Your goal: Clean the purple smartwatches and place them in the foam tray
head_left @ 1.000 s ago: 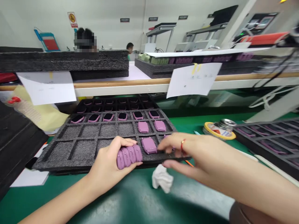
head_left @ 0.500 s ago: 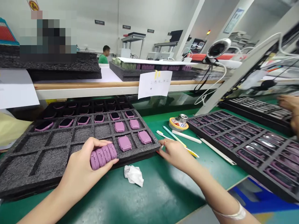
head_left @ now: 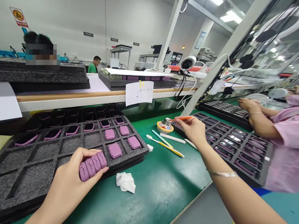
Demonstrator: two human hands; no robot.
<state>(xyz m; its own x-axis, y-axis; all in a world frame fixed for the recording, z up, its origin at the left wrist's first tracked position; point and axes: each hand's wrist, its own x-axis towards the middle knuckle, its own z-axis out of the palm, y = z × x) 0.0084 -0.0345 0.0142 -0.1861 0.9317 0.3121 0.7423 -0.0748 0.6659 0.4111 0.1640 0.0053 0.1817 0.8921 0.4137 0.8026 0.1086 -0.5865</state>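
My left hand grips a row of several purple watch cases side by side, above the front edge of a black foam tray. Purple watch cases lie face down in that tray's right compartments, and dark-screened watches fill its back row. Pinched in my right hand is a slim orange stick. Its far end meets the top of a small metal pot, which stands in a roll of yellow tape; whether that end is a brush is too small to tell.
Toothbrushes and a white stick lie on the green table. A crumpled tissue is near the front. Another watch tray stands at right, beside a co-worker's pink sleeve. A shelf crosses behind.
My right hand has lifted from the tray's right corner to the metal pot, now with the orange stick showing. The left hand keeps its watch cases. The camera view has swung right.
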